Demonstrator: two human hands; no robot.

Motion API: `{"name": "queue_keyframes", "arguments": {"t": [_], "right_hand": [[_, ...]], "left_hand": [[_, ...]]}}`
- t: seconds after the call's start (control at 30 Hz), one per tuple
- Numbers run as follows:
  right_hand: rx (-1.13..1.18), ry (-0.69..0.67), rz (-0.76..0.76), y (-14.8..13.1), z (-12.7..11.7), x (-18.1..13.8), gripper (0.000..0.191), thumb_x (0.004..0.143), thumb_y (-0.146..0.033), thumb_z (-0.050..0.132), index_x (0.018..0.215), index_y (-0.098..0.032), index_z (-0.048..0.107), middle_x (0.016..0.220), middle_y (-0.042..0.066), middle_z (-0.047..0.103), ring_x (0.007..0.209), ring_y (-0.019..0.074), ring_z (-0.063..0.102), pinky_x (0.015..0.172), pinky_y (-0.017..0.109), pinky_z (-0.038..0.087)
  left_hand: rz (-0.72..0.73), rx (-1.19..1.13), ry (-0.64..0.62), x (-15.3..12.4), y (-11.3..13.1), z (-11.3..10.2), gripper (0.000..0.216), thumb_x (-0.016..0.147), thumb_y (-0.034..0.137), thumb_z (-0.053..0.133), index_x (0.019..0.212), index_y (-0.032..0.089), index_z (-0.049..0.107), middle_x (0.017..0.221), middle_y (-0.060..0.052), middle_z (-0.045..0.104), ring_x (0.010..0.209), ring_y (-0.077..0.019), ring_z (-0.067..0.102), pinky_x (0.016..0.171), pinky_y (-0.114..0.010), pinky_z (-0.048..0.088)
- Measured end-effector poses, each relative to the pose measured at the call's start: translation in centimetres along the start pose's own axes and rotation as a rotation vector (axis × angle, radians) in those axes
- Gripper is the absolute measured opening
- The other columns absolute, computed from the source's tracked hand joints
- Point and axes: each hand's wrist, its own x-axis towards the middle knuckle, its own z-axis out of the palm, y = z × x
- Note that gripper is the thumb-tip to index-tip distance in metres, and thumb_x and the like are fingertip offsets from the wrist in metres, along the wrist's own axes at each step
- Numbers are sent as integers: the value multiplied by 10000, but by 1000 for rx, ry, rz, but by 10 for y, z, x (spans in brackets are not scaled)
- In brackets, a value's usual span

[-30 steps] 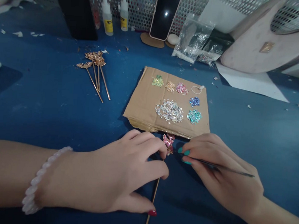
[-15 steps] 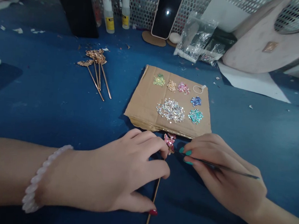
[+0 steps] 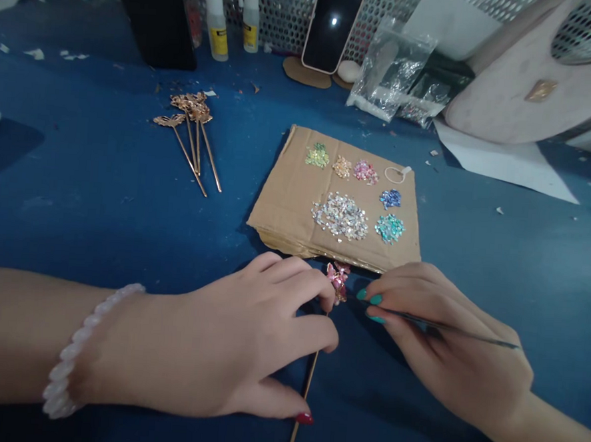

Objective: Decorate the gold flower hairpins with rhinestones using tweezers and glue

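My left hand, with a beaded bracelet at the wrist, curls its fingers and thumb around a golden hairpin lying on the blue table. Pink pieces cover the hairpin's ornament, which sits just past my left fingertips, by the cardboard's near edge. In a pinch, my right hand grips a thin dark pointed tool like a pen; whether it is a pick or tweezers I cannot tell. Its tip touches or nearly touches the ornament's right side. Beyond both hands lies a cardboard pad with small piles of coloured chips.
Several golden hairpins lie at the back left. Behind stand two glue bottles, a phone and a black panel. Clear plastic bags, white paper and a pale fan-like device are at the back right.
Both hands keep nearly the same pose, the tool's tip still at the ornament. The whole view has shifted very slightly.
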Motion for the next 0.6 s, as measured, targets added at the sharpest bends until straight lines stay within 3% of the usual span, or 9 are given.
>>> {"name": "queue_keyframes", "arguments": {"t": [0.6], "right_hand": [[11, 6, -7, 0, -1, 1, 170, 821, -64, 577, 879, -224, 587, 760, 22, 663, 724, 173, 642, 649, 322, 530]], "left_hand": [[3, -6, 2, 2, -1, 0, 352, 799, 398, 660, 1059, 186, 553, 1201, -101, 454, 1098, -262, 417, 904, -392, 341]]}}
